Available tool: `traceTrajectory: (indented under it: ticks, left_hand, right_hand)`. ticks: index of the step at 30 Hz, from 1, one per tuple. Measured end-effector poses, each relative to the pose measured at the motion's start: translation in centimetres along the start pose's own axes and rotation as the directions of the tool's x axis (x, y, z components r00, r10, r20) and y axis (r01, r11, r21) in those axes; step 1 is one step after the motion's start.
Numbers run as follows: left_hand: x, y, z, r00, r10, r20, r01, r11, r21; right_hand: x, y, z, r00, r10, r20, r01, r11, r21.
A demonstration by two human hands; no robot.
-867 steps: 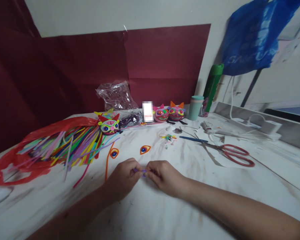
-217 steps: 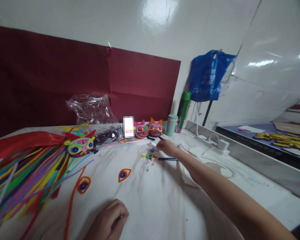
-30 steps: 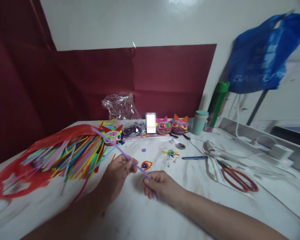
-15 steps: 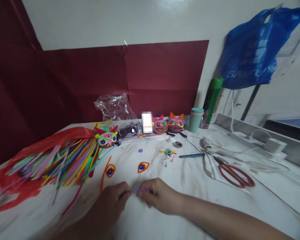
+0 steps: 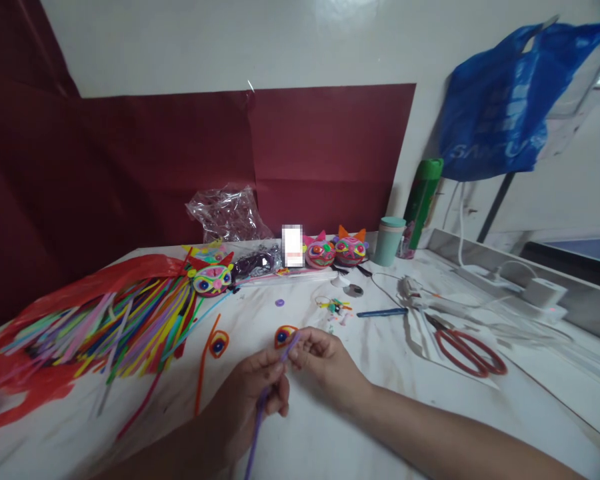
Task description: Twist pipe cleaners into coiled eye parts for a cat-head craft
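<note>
Gripped tight by the left hand (image 5: 244, 395) and right hand (image 5: 334, 368), one end of a purple pipe cleaner (image 5: 257, 423) is above the desk (image 5: 343, 450); its tail, toward the near edge, looks unshaped. Two orange-rimmed eyes (image 5: 219, 344) (one partly covered) appear finished; a purple disc (image 5: 279, 303) lies beyond.

Dim, cool illumination, with diffuse glare high on the pale wall (image 5: 180, 47) and small highlights on the crumpled clear plastic (image 5: 227, 212). The maroon sheet (image 5: 330, 140) darkens toward the left. Soft shadows fall on the counter (image 5: 325, 453) near the hands (image 5: 325, 367). Wide-angle distortion stretches the blue bag (image 5: 495, 100), upper right; a pixelated block (image 5: 293, 245) masks one small area.
</note>
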State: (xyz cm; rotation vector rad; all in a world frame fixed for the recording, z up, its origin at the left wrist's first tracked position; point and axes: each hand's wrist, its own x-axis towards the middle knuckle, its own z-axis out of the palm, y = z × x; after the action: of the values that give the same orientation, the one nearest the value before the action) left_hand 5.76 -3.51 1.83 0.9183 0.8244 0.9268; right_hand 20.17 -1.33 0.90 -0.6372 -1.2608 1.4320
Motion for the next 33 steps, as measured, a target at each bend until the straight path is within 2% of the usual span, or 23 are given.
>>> traceTrajectory:
  ticks: [4, 7, 10, 13, 15, 18, 21, 24, 29, 33]
  left_hand:
    - [-0.1, -0.9, -0.4, 0.999, -0.035, 0.020, 0.036, 0.998, -0.056]
    - [0.3, -1.2, -1.1, 0.997, -0.048, 0.058, 0.047, 0.999, 0.025]
    - [0.9, -1.4, -1.8, 1.000, 0.012, 0.013, -0.014, 0.992, 0.129]
    - [1.5, -1.9, -2.4, 0.997, 0.074, 0.008, -0.074, 0.978, 0.196]
    - [1.5, -1.7, -2.7, 0.998, 0.049, 0.026, -0.054, 0.962, 0.266]
    - [0.8, -0.3, -2.6, 1.000, 0.007, 0.014, -0.013, 0.872, 0.489]
    - [-0.1, 1.1, -2.4, 0.993, 0.115, 0.005, -0.090, 0.747, 0.658]
    - [-0.1, 1.0, -2.3, 0.996, 0.084, 0.004, -0.068, 0.778, 0.624]
    - [0.9, -0.6, -2.6, 0.998, 0.045, 0.042, -0.059, 0.907, 0.418]
    - [0.9, -0.9, -2.8, 0.997, 0.011, 0.070, -0.032, 0.952, 0.306]
  right_hand:
    - [0.1, 0.0, -0.4, 0.999, 0.022, -0.043, -0.022, 1.000, -0.013]
    - [-0.1, 0.2, -0.4, 0.999, 0.018, -0.034, -0.020, 0.997, -0.072]
    - [-0.2, 0.8, -0.2, 0.999, 0.005, 0.033, -0.001, 0.993, -0.116]
    - [-0.2, 1.6, 0.1, 1.000, -0.011, 0.012, 0.013, 0.993, -0.119]
    - [-0.3, 1.8, 0.3, 0.999, 0.035, 0.003, -0.035, 0.996, -0.082]
    - [-0.5, 1.5, 0.5, 0.997, 0.083, 0.004, -0.083, 0.993, -0.084]
    - [-0.8, 0.8, 0.7, 1.000, 0.011, 0.002, -0.011, 0.978, -0.207]
    - [-0.9, 0.7, 0.7, 0.999, -0.042, 0.024, 0.046, 0.969, -0.241]
    - [-0.6, 1.9, 0.7, 0.991, 0.121, 0.058, -0.123, 0.992, 0.030]
    - [-0.6, 2.2, 0.5, 0.990, 0.133, 0.045, -0.133, 0.991, 0.003]
